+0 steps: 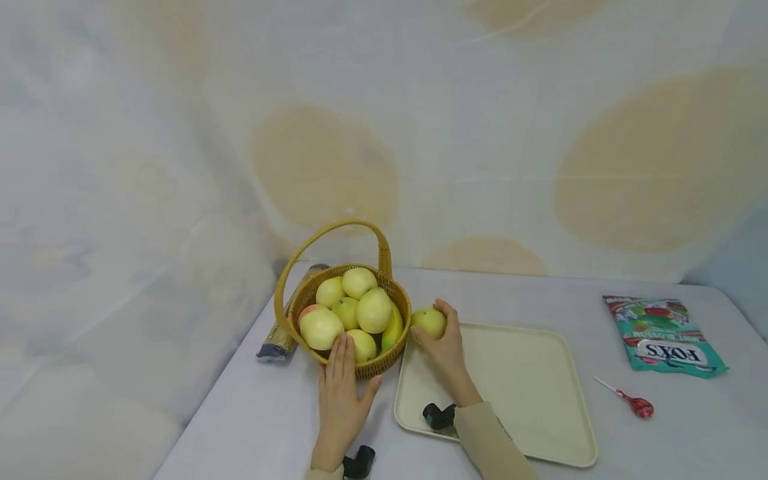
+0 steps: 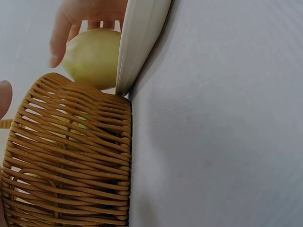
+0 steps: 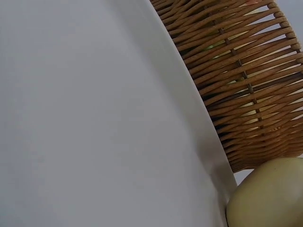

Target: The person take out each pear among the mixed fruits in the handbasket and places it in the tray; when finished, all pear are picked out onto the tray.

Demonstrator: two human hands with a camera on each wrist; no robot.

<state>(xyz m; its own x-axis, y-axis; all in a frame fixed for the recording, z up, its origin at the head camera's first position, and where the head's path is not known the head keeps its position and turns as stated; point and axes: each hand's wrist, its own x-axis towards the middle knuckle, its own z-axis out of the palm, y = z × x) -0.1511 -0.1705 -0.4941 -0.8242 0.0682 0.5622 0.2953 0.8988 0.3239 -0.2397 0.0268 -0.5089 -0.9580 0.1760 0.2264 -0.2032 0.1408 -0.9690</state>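
Note:
A round wicker basket (image 1: pixel 369 368) with an arched handle holds several pale apples (image 1: pixel 321 328), one with a red blush, and a banana (image 1: pixel 393 329). My left hand (image 1: pixel 343 400) lies over the basket's near rim, its fingers straight and the fingertips at the front apples. To the right of the basket, my right hand (image 1: pixel 447 353) grips a yellow-green apple (image 1: pixel 429 323) between thumb and fingers. That apple (image 2: pixel 92 59) is at the edge of the beige tray (image 1: pixel 516 393), close beside the basket. In the right wrist view the hand itself is out of sight.
A long clear packet (image 1: pixel 279 343) with brownish contents lies behind the basket's left side. At the right are a teal FOX'S candy bag (image 1: pixel 666 337) and a red lollipop (image 1: pixel 639 405) on the white table. A patterned cloth (image 1: pixel 480 167) hangs behind.

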